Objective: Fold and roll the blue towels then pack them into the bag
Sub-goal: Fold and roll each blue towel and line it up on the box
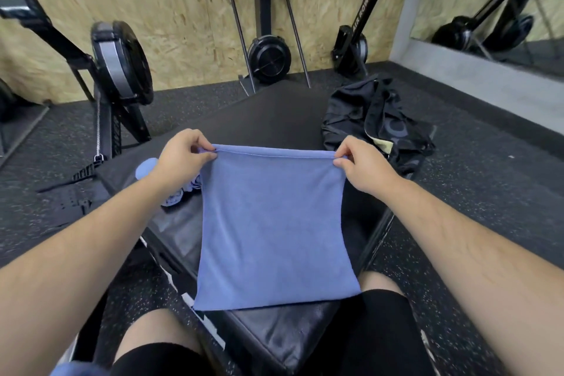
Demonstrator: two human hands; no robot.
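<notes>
A blue towel (274, 223) hangs stretched flat above a black padded bench (274, 342). My left hand (183, 156) pinches its top left corner and my right hand (363, 162) pinches its top right corner. The lower edge reaches down near my knees. Rolled blue towels (177, 195) lie on the bench at the left, partly hidden behind my left wrist. A black bag (375, 125) lies open on the far right end of the bench. Another bit of blue cloth (76, 369) shows at the bottom left edge.
Black rowing machines (122, 64) stand to the left and against the wooden wall (268, 55) ahead. The floor is dark speckled rubber (488, 177). A mirror (494, 3) lines the right wall. My knees in black shorts (381, 330) straddle the bench.
</notes>
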